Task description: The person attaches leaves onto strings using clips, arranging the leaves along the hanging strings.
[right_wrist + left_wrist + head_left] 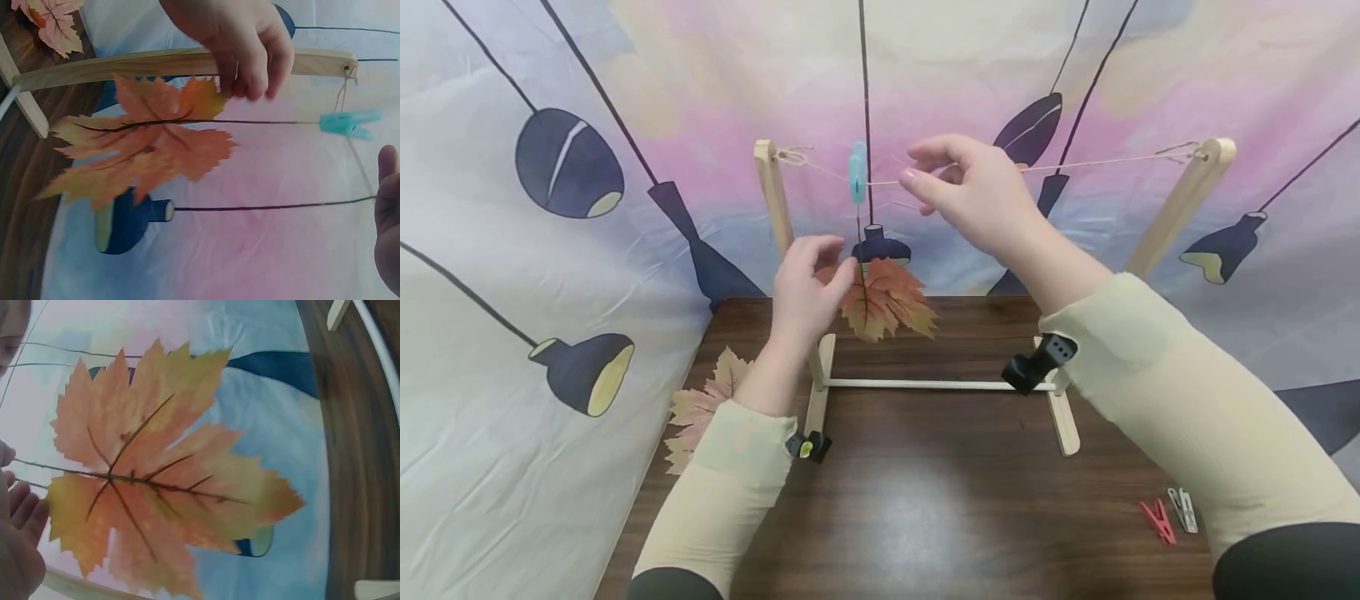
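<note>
A light blue clothespin [857,172] sits on the string [1097,162], towards its left end. From it an orange and yellow artificial maple leaf [891,304] hangs by its dark stem. My left hand [807,292] is beside the leaf's left edge, its fingers loosely bent and holding nothing. In the left wrist view the leaf [150,481] fills the middle, with fingertips close to its edge. Just right of the clothespin, my right hand [981,192] hovers by the string with thumb and fingers apart. The right wrist view shows the clothespin [347,122] gripping the stem end.
Two wooden posts [1180,200] hold the string, with a white rod [932,384] joining their feet. Another maple leaf [700,408] lies on the brown table [917,533] at left. A red clothespin [1159,522] and a white clothespin [1183,510] lie at right. Behind hangs a printed cloth [700,67].
</note>
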Action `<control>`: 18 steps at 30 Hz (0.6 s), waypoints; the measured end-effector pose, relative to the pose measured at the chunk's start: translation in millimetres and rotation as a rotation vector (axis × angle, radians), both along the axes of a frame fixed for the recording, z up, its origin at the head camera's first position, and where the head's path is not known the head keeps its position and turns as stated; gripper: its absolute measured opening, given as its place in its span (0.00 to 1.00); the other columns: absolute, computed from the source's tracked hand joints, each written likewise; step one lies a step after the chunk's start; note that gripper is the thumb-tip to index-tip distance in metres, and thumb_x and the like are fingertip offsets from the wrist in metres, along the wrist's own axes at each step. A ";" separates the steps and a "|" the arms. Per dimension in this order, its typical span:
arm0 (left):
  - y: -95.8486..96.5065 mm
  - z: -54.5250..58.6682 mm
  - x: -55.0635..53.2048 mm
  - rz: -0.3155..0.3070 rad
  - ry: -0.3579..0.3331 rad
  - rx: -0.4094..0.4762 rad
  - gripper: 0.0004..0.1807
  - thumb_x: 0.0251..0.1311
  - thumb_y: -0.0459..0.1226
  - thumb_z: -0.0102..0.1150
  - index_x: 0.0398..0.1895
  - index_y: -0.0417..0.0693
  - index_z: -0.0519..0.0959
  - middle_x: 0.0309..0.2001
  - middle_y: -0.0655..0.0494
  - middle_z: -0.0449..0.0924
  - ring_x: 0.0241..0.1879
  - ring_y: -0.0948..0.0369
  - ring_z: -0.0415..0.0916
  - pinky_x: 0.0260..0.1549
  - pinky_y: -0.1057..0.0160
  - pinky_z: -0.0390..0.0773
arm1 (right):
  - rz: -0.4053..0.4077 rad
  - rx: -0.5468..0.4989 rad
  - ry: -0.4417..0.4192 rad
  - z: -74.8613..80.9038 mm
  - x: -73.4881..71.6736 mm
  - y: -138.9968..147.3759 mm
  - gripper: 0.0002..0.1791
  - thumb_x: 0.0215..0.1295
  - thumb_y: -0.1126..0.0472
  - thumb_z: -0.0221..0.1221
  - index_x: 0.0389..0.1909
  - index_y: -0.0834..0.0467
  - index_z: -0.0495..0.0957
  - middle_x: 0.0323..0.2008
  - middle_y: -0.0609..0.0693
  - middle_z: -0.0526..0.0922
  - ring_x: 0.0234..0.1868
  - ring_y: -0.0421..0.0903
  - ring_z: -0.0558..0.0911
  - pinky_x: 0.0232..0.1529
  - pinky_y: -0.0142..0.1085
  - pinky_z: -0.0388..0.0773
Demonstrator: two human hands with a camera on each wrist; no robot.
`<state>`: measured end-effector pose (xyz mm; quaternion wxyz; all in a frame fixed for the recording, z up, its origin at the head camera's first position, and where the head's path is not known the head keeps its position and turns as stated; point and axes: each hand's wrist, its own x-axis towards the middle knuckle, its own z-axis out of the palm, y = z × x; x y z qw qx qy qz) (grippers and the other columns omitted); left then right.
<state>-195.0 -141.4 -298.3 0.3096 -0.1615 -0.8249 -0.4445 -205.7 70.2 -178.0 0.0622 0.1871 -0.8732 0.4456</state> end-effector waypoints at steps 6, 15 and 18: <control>-8.2 -31.5 15.0 0.017 0.078 0.075 0.13 0.54 0.29 0.61 0.44 0.33 0.77 0.43 0.42 0.74 0.43 0.53 0.75 0.48 0.63 0.73 | -0.001 -0.002 -0.022 -28.1 0.6 22.8 0.24 0.62 0.44 0.58 0.57 0.50 0.74 0.40 0.45 0.82 0.34 0.41 0.80 0.31 0.37 0.69; -21.4 -58.4 26.0 0.062 -0.011 0.106 0.12 0.52 0.29 0.63 0.41 0.34 0.78 0.39 0.45 0.75 0.40 0.53 0.76 0.45 0.62 0.75 | 0.006 -0.002 -0.038 -70.5 -0.5 43.8 0.23 0.63 0.46 0.58 0.56 0.52 0.74 0.43 0.47 0.82 0.34 0.42 0.80 0.27 0.35 0.68; -23.9 -62.1 27.4 0.065 -0.008 0.097 0.12 0.52 0.29 0.64 0.40 0.33 0.78 0.38 0.44 0.76 0.39 0.52 0.77 0.43 0.62 0.75 | 0.002 0.001 -0.065 -84.2 -0.2 49.9 0.24 0.63 0.46 0.58 0.57 0.52 0.73 0.44 0.46 0.81 0.35 0.43 0.79 0.29 0.36 0.69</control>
